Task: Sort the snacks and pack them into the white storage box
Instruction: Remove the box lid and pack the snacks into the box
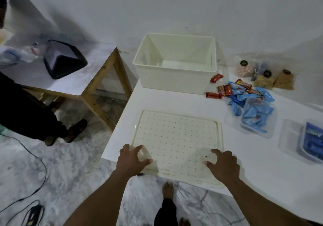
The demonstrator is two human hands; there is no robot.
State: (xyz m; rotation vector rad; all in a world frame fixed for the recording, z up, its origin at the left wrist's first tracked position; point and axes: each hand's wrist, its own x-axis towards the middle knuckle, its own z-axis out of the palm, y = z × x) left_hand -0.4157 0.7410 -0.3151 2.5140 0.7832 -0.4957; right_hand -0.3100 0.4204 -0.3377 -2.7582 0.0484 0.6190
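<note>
The white storage box (174,78) stands empty at the back of the white table (253,173). Its dotted white lid (176,141) lies flat in front of it, reaching the table's near edge. My left hand (132,161) rests with spread, curved fingers on the lid's near left corner. My right hand (223,164) lies the same way on the near right part. Right of the box are red snack bars (225,90), a heap of blue packets (243,96) and clear bags of snacks (264,81).
A clear tray (257,119) of blue packets and a second clear tray (312,141) of dark blue packs sit at the right. A wooden side table (97,78) with a black bin (64,61) stands left. A person's legs (35,117) and floor cables (35,155) are nearby.
</note>
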